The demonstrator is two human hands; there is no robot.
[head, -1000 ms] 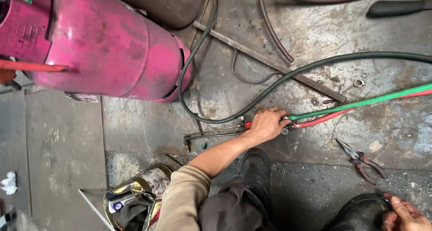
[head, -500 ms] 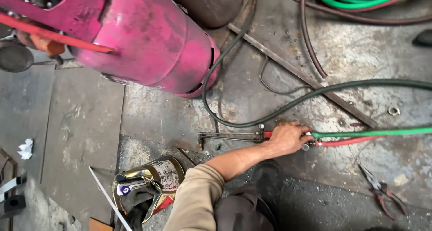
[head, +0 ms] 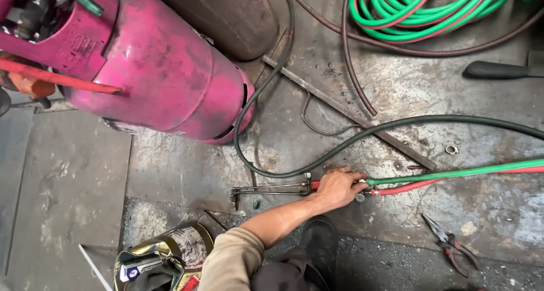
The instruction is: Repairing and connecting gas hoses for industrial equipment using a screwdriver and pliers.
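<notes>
Overhead, a pink gas cylinder (head: 153,70) is seen lying on the steel floor (head: 68,177), and paired green and red hoses (head: 453,175) run in from the right. The cutting torch (head: 272,189) lies flat on the floor, its handle gripped by the closed left hand (head: 337,188). It would best be lifted by the handle, with the hoses kept unkinked. A crumpled, dented gold tin (head: 153,260) with a blue-and-white label sits at lower left. The right hand is not in view.

Stained metal floor (head: 170,172): pink cylinder (head: 153,70) upper left, hose coil (head: 430,7) upper right, torch (head: 272,189) centre, pliers (head: 453,245) lower right, dented can (head: 164,257) bottom.
</notes>
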